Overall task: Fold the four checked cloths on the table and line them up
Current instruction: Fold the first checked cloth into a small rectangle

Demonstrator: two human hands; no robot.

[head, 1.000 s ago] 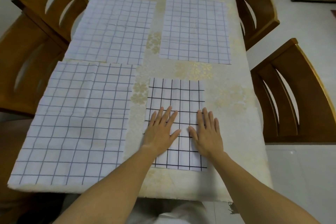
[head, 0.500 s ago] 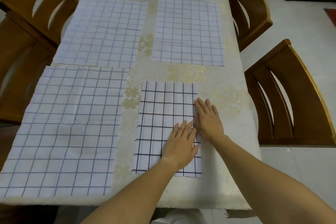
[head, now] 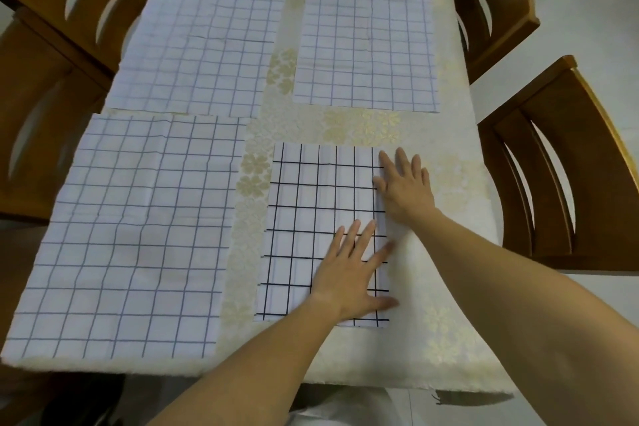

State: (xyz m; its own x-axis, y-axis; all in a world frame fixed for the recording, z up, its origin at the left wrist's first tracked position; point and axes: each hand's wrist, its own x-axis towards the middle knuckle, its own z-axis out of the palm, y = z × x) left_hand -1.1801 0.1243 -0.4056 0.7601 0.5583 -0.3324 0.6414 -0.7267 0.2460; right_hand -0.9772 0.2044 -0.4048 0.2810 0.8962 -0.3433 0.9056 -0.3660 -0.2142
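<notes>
Four white checked cloths lie on the table (head: 449, 339). The near right cloth (head: 311, 218) has bold black lines and is a narrow, folded rectangle. My left hand (head: 352, 273) presses flat on its lower right part, fingers spread. My right hand (head: 404, 187) lies flat at its right edge, half on the cloth and half on the tablecloth. A large near left cloth (head: 138, 235) lies spread out flat. The far left cloth (head: 204, 45) and the far right cloth (head: 366, 45) also lie flat.
The table wears a cream tablecloth with gold flowers. Wooden chairs stand on both sides: two on the left (head: 52, 55) and two on the right (head: 567, 162). The table's near edge runs just below the cloths.
Both hands have slid right across the black-lined cloth. The left went from its left-middle to its lower right; the right moved up to the right edge.
</notes>
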